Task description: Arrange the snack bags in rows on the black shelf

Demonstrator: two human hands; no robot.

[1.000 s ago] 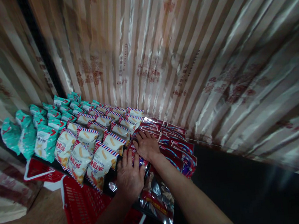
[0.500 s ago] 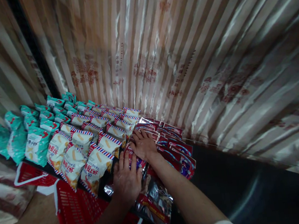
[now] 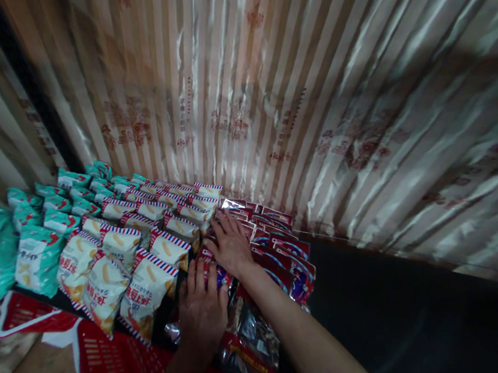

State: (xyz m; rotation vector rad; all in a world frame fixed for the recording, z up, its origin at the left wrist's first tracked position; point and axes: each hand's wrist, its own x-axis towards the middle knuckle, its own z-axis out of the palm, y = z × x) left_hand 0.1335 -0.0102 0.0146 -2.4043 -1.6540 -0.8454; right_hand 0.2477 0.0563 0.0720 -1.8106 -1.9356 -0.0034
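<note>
Both of my hands press down on dark red snack packets laid flat in overlapping rows. My left hand [image 3: 203,304], fingers spread, lies over the near left packets beside the white chip bags [image 3: 148,289]. Further back, my right hand [image 3: 230,243] rests flat with its fingers apart on other dark red packets [image 3: 280,255]. Below my hands, a shiny packet with a clear, silvery front [image 3: 252,343] lies at the shelf's near edge. The packet surfaces right under my palms are hidden.
Several teal bags [image 3: 40,257] stand in rows at the far left. Red plastic baskets [image 3: 117,366] sit below the shelf's front edge. The black shelf [image 3: 381,303] extends to the right. Behind it hangs a striped, shiny curtain-like sheet [image 3: 237,91].
My view has turned slightly to the right, so everything appears shifted left. Both hands stay flat on the dark red packets with little visible movement.
</note>
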